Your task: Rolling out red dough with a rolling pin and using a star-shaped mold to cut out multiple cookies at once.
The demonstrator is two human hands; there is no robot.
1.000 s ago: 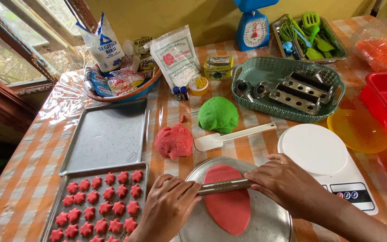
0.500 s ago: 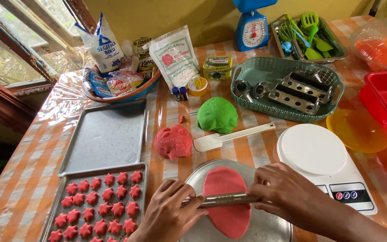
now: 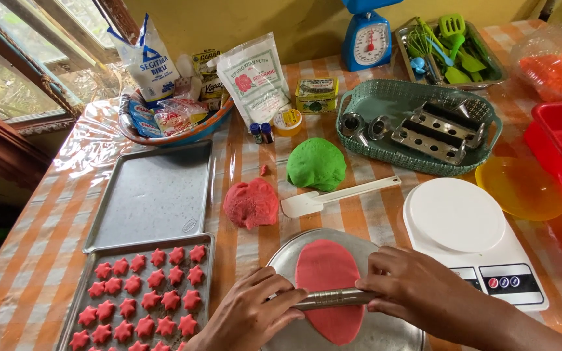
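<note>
My left hand (image 3: 245, 318) and right hand (image 3: 424, 296) are each curled loosely over an end of the metal rolling pin (image 3: 333, 298), which lies across the flat red dough (image 3: 330, 289) on the round metal plate (image 3: 281, 266). The pin looks smooth and stiff, likely slippery, so I grip its ends; the dough seems soft and easily torn. Left sits a tray of red star cut-outs (image 3: 141, 296); farther off lie a red dough lump (image 3: 251, 203), a white spatula (image 3: 333, 197) and a green dough ball (image 3: 316, 164) on the worktop (image 3: 34, 260).

Brushed metal rolling pin (image 3: 333, 298); matt soft red dough (image 3: 328, 276); dull metal round tray (image 3: 281, 260); glossy plastic tablecloth (image 3: 86, 149).
</note>
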